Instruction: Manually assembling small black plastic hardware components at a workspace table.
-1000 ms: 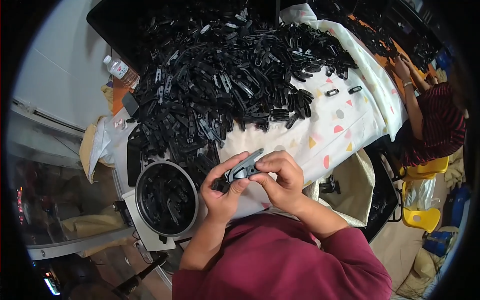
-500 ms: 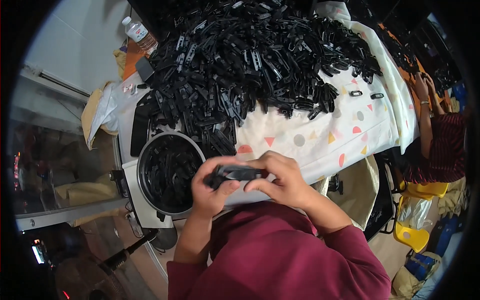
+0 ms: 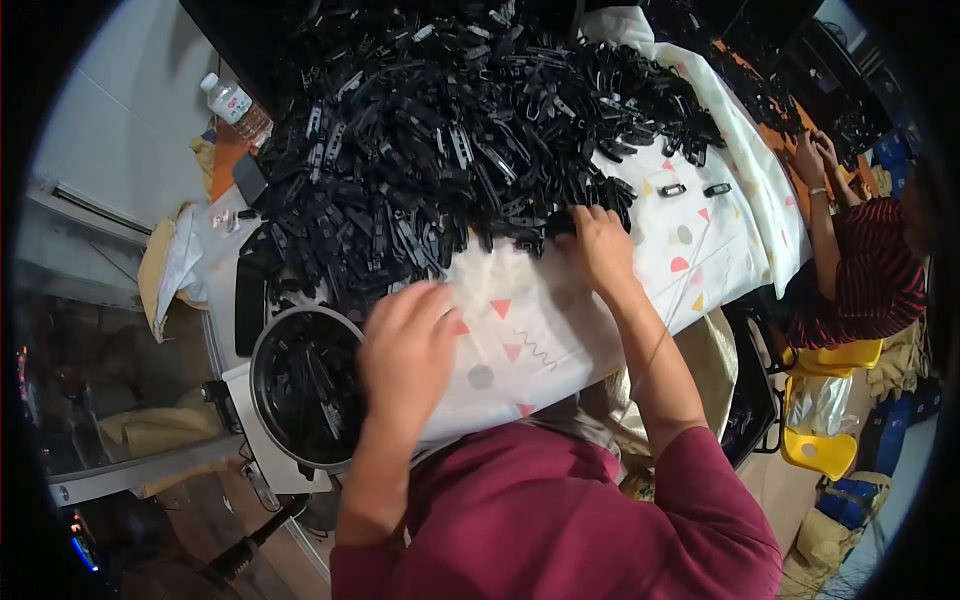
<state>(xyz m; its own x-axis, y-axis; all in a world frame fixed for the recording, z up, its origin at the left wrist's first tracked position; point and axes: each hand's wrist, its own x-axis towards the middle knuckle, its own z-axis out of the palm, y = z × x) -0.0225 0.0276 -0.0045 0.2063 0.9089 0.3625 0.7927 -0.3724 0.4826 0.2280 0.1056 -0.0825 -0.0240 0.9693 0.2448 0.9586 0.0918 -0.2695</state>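
While the right hand (image 3: 605, 250) is bent over the near edge of the black pieces (image 3: 430, 170) heaped on the cloth (image 3: 570, 325), whether it pinches one is hidden; the left hand (image 3: 408, 345), near the bowl (image 3: 257, 385), is too blurred to tell. Crowded pieces could snag neighbours; haste could bump the bowl.

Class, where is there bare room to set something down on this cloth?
One bare patch of cloth lies between the left hand and right forearm, below the black pile; another lies right of that forearm, below two loose pieces. Crowded: the pile itself and the bowl of black parts.
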